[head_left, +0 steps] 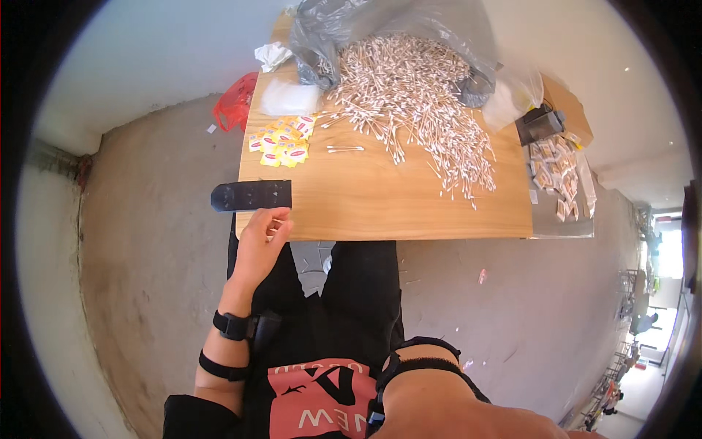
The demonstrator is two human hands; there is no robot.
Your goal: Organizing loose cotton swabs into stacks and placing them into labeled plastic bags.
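My left hand [257,245] rests at the near left corner of the wooden table [380,208], fingers together at the edge. Something thin and pale may lie between the fingertips, but it is too small to be sure. Just beyond the fingers a flat black strip [251,195] lies on the corner and overhangs the table's left side. Of my right arm only the forearm [446,406] with a black wrist strap [420,351] shows at the lower edge, and the hand itself is hidden. A large heap of cotton swabs [409,95] covers the far middle of the table.
The swabs spill out of a grey plastic bag [329,33]. Several yellow packets [281,143] and a clear packet [289,97] lie at the far left. A black box [540,124] and small filled packets [556,172] sit at the right. A red bag [235,106] lies on the concrete floor.
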